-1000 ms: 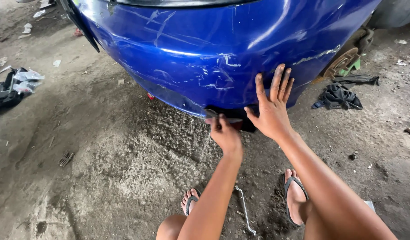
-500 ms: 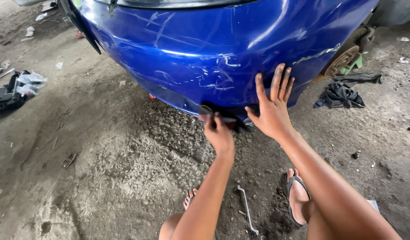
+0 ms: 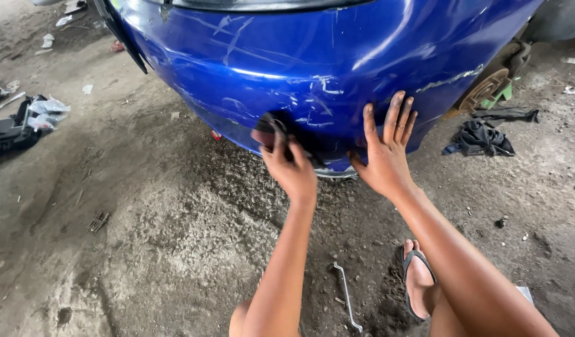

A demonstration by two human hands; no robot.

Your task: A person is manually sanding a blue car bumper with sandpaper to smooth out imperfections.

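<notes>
The car bumper (image 3: 312, 68) is glossy blue painted plastic, scuffed with pale scratches. Against its lower edge the left hand (image 3: 292, 170) presses a dull, dark reddish pad (image 3: 265, 135), while the right hand (image 3: 385, 159) lies flat on the shiny paint. Below the bumper, the ground (image 3: 144, 249) is rough, gritty and matt grey; a bare metal wrench (image 3: 348, 296) lies on it. Right of the bumper sit a rusty metal brake disc (image 3: 485, 89) and a crumpled dark cloth (image 3: 481, 138).
</notes>
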